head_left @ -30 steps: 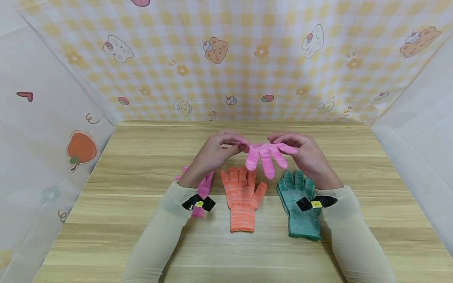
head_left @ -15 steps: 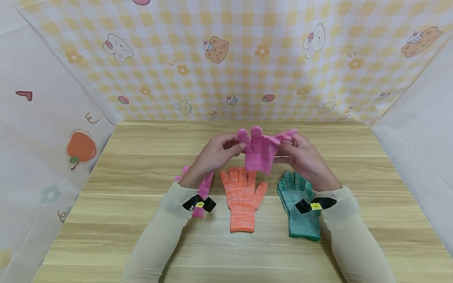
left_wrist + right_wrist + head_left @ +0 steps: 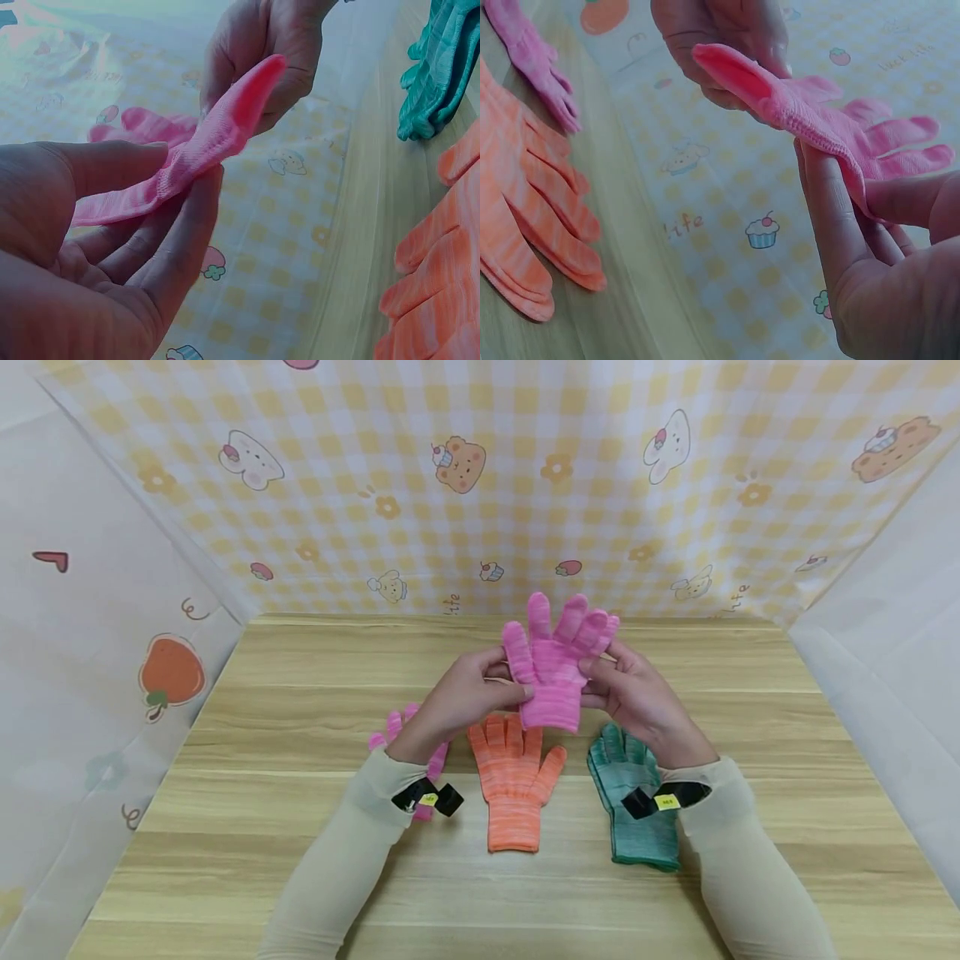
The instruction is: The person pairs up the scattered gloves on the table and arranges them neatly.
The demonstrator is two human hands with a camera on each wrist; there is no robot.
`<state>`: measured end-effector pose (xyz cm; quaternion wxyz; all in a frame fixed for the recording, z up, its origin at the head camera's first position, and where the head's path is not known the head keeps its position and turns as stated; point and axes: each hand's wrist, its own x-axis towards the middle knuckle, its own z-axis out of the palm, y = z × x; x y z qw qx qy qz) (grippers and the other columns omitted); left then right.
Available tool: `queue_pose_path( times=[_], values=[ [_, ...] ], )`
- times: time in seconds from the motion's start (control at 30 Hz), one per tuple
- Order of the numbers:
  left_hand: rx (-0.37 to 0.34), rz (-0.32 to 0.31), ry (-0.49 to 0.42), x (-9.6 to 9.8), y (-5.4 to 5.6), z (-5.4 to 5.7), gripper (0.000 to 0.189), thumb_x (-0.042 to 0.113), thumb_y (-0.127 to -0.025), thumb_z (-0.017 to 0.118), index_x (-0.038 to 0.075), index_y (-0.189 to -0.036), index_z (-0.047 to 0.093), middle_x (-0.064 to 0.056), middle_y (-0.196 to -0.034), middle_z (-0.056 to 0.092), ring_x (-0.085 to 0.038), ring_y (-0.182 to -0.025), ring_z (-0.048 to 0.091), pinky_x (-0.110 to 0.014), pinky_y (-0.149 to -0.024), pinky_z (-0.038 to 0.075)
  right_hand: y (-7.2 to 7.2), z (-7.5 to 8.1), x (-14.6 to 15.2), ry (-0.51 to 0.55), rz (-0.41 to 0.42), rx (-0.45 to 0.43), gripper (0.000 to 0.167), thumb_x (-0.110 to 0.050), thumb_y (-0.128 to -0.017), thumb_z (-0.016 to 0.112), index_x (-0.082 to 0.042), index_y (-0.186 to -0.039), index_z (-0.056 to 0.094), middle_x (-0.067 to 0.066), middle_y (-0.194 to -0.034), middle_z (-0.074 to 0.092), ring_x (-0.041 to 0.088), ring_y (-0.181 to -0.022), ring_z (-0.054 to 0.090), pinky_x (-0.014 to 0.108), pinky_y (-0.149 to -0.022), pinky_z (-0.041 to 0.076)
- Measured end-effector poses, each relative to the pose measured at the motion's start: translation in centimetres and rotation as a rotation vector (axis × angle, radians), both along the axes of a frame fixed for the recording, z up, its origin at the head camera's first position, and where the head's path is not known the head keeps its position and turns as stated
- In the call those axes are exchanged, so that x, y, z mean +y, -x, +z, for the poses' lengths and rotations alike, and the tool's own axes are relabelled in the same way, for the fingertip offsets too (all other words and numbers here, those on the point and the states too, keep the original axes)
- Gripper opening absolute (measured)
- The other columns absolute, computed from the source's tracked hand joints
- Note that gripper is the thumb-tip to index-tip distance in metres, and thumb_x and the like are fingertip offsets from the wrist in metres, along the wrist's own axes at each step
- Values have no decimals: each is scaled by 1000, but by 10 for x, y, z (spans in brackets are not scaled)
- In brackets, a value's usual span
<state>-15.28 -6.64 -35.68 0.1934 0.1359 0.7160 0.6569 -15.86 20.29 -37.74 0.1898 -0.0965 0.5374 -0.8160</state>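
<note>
A pink knitted glove is held up between both hands over the back of the table, its fingers pointing up and its cuff down. My left hand pinches its left edge near the cuff, thumb in front and fingers behind. On the other edge, my right hand pinches the glove with the thumb across its front. In the right wrist view the pink glove is seen edge on, stretched between the two hands. Below, an orange glove lies flat on the table, fingers away from me.
Another pink glove lies at the left, partly hidden under the left forearm. Teal gloves, stacked, lie at the right beside the right forearm. A yellow checked cloth hangs behind the wooden table.
The raised pink glove has turned from fingers hanging down to fingers pointing up, its flat face now toward me. Both hands keep hold of it; the gloves on the table have stayed put.
</note>
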Motion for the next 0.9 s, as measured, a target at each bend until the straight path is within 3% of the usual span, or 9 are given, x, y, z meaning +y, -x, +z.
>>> queue_pose_path(
  times=[0.23,0.53,0.9],
  values=[
    [-6,7,21,0,0,-1,47,-2,-99,76,-2,-145,65,-15,-120,77,-28,-102,80,-52,-95,63,0,0,-2,-9,-18,-58,36,-2,-116,51,-14,-149,59,10,-114,81,22,-96,81,36,-86,65],
    [-18,-33,47,0,-1,0,44,-5,-99,74,-5,-142,65,-18,-119,79,-27,-100,80,-54,-96,62,-1,3,-1,-18,-36,-123,41,1,-113,55,-10,-152,54,10,-113,81,21,-96,81,34,-85,65],
    [-21,-53,75,0,-1,-2,41,-6,-99,74,-8,-139,64,-19,-120,79,-27,-101,79,-39,-88,65,-1,4,-1,-14,-16,-134,38,4,-113,54,-9,-148,56,9,-112,81,20,-94,81,34,-83,65]
  ],
)
